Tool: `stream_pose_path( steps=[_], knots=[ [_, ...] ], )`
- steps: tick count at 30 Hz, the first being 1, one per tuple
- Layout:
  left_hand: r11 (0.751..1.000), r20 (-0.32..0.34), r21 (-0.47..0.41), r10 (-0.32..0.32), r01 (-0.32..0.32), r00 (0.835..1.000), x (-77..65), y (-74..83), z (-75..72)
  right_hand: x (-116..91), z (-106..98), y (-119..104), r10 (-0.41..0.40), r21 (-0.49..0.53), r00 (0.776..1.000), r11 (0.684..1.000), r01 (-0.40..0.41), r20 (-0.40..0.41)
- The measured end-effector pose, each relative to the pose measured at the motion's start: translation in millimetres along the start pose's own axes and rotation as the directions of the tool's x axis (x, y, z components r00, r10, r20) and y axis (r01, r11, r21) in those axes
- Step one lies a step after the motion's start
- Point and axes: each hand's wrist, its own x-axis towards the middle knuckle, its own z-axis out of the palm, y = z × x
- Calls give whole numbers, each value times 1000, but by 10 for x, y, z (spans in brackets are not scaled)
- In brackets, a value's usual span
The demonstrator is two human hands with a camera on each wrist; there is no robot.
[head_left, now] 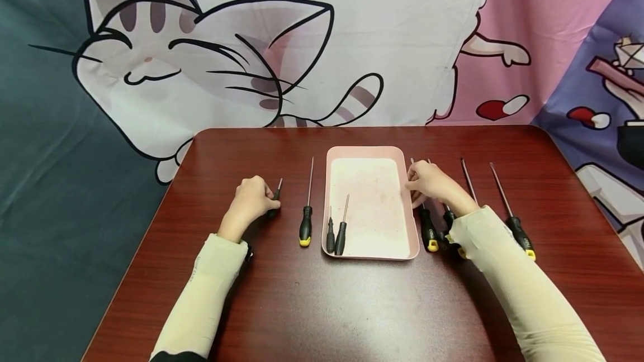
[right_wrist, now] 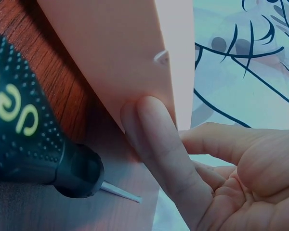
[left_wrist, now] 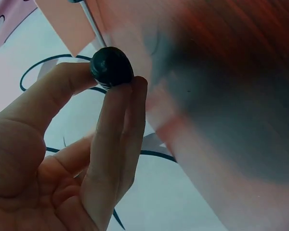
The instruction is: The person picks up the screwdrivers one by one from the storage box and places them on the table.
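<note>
My left hand [head_left: 249, 203] pinches a small screwdriver [head_left: 277, 193] by its dark handle, left of the tray. In the left wrist view, thumb and fingertips press on the rounded end of that handle [left_wrist: 111, 68]. My right hand [head_left: 430, 180] grips the right side of a pink tray [head_left: 364, 151]. Seen from the right wrist, fingers lie against its outer wall [right_wrist: 111, 53] with the thumb over the rim. Two small screwdrivers, one shorter [head_left: 330, 239] and one longer [head_left: 341, 238], stand side by side in the tray's near left corner.
A longer screwdriver [head_left: 305, 225] with a yellow-ended handle lies between my left hand and the tray. Several larger ones lie on the right, one [head_left: 429, 233] close by the tray and another [head_left: 520, 236] beyond my sleeve. A cartoon cat curtain [head_left: 392, 27] hangs behind the brown table [head_left: 312, 312].
</note>
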Motion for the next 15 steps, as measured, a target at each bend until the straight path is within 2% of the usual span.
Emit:
stream_pose_path(
  steps=[5, 15],
  knots=[
    [1000, 25, -3, 8, -8, 1000, 22, -39, 3, 2, -10, -8, -3, -10, 1000, 1000, 3, -4],
    [1000, 74, -15, -24, 25, 997, 34, -82, 70, 16, -2, 14, 9, 11, 1000, 1000, -9, -6]
  ],
)
